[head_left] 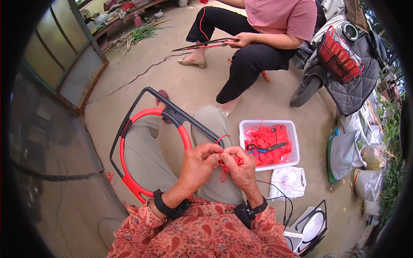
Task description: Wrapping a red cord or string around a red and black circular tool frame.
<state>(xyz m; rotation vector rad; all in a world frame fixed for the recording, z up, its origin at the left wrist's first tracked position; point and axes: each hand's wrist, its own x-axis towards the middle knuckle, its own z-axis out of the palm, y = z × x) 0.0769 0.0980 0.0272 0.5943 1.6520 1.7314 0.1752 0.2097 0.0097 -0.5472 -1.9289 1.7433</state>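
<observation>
Across my lap lies a black frame with a rounded loop, much of it red and part bare black. At the frame's right end, my left hand pinches red cord between thumb and fingertips. Close beside it, my right hand is closed on the same cord, fingertips almost touching the left ones. A small bunch of the cord hangs below the fingers, and a loose end sticks up above them. The fingers hide the exact knot or loop, and the frame's end is partly covered.
Right of my knees, a white tub holds tangled red cord and black-handled scissors. A white plastic bag lies below it. Opposite sits a person in pink, holding a dark frame. Sacks stand right; a door stands left.
</observation>
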